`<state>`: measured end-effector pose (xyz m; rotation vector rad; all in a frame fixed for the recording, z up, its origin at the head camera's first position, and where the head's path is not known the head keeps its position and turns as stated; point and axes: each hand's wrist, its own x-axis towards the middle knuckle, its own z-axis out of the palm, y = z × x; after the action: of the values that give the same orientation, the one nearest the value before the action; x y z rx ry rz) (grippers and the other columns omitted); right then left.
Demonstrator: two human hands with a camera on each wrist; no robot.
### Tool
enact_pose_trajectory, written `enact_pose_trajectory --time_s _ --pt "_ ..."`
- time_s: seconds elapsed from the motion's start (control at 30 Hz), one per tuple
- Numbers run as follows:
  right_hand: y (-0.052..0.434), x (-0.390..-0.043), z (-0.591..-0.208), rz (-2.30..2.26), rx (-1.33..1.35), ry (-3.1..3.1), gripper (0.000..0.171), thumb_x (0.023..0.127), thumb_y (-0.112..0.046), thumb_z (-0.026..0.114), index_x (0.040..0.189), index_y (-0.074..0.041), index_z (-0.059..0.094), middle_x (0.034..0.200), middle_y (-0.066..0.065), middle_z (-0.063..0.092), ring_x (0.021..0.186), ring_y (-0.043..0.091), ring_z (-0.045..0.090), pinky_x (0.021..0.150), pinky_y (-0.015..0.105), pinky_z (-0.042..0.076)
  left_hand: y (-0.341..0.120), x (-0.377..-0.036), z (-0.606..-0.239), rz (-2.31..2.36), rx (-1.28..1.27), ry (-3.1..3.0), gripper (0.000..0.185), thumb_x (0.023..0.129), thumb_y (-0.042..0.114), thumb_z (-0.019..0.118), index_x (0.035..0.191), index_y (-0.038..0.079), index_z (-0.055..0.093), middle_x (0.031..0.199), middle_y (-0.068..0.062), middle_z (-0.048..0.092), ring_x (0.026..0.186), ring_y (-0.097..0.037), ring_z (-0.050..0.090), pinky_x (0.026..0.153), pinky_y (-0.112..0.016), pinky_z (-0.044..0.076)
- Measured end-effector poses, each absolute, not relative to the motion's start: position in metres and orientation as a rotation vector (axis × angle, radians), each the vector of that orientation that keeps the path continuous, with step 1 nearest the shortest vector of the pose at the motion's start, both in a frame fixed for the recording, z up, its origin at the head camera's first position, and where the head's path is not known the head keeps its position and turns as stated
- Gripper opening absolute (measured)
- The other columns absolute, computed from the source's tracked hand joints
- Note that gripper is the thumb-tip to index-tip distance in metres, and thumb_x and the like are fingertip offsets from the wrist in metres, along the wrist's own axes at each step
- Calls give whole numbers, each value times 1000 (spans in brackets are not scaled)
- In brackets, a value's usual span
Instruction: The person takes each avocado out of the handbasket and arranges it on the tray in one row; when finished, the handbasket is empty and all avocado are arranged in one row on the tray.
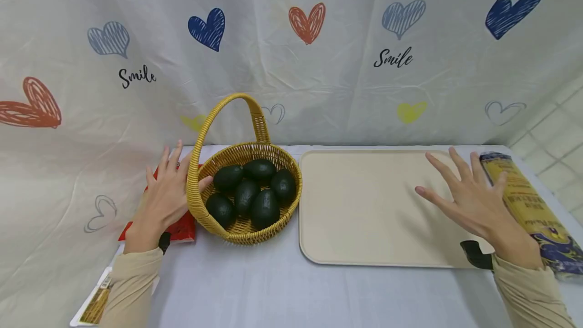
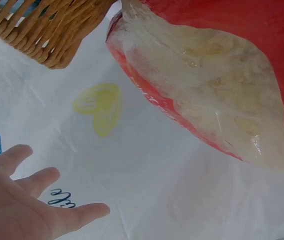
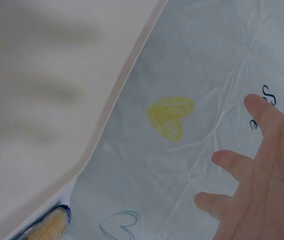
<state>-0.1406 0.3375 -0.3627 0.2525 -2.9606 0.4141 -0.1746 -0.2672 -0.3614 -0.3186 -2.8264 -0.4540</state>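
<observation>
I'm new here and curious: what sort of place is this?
Perhaps a staged tabletop workspace: a heart-print sheet hangs behind a table holding a basket of avocados and a tray.

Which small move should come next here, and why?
Probably the left hand should close round the handle of the basket: in the head view its thumb shows just past the handle, while its fingers are spread and hold nothing. The right hand, also spread, is farther off, at the right end of the tray.
</observation>
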Motion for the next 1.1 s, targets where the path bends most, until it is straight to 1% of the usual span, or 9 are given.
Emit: enact_pose_trajectory --time_s 0.2,0.33,0.4,0.57,0.67,0.73,0.8,0.97,1.1 --pt "333 -136 -361 419 271 -2961 86 101 -56 58 169 -31 13 173 22 -5 152 57 -16 94 92 -18 -270 -164 -356 -762 -388 -2716 72 107 49 47 168 22 22 174 -18 11 157 -48 9 112 -84 6" --pt "328 -134 -359 420 301 -2951 86 100 -55 60 169 -30 15 174 22 -2 154 54 -16 94 92 -16 -269 -149 -343 -1056 -424 -2595 63 112 36 41 169 25 17 173 -16 15 157 -45 12 116 -80 7" --pt "323 -133 -359 406 326 -2937 86 99 -56 61 169 -30 18 173 23 2 155 53 -14 96 92 -16 -267 -141 -334 -1185 -419 -2552 62 112 33 39 169 30 15 173 -12 18 158 -41 14 116 -80 7" --pt "303 -134 -363 382 415 -2906 84 96 -58 64 166 -31 27 171 23 15 156 53 -6 103 88 -15 -260 -122 -311 -1338 -458 -2468 66 110 21 40 168 38 12 167 -4 33 152 -24 33 116 -80 13" --pt "287 -134 -367 388 467 -2907 82 96 -59 65 165 -32 30 172 21 17 156 54 -2 103 89 -11 -254 -113 -303 -1367 -596 -2404 75 106 7 43 169 32 11 161 -5 40 141 -13 47 123 -54 30" --pt "277 -134 -369 375 497 -2906 81 95 -61 65 164 -32 33 171 20 20 156 54 2 103 90 -7 -249 -107 -301 -1394 -685 -2365 80 103 -2 45 170 26 11 157 -6 43 134 -11 53 118 -32 39" --pt "266 -134 -370 354 529 -2906 80 94 -62 65 163 -32 35 170 19 22 156 53 5 104 91 -3 -246 -105 -301 -1401 -770 -2351 87 99 -10 49 170 21 9 153 -6 45 128 -10 58 105 -16 45" --pt "240 -135 -368 352 623 -2896 79 94 -64 64 162 -32 38 170 17 24 157 51 8 106 89 0 -242 -104 -303 -1397 -881 -2355 113 84 -23 70 169 16 8 138 -5 55 114 -6 66 90 -17 55" --pt "222 -137 -364 359 688 -2883 77 95 -63 63 162 -34 38 171 15 25 158 48 8 108 88 3 -238 -105 -308 -1367 -961 -2347 115 77 -24 77 167 10 15 120 -5 67 102 -8 72 79 -20 59"
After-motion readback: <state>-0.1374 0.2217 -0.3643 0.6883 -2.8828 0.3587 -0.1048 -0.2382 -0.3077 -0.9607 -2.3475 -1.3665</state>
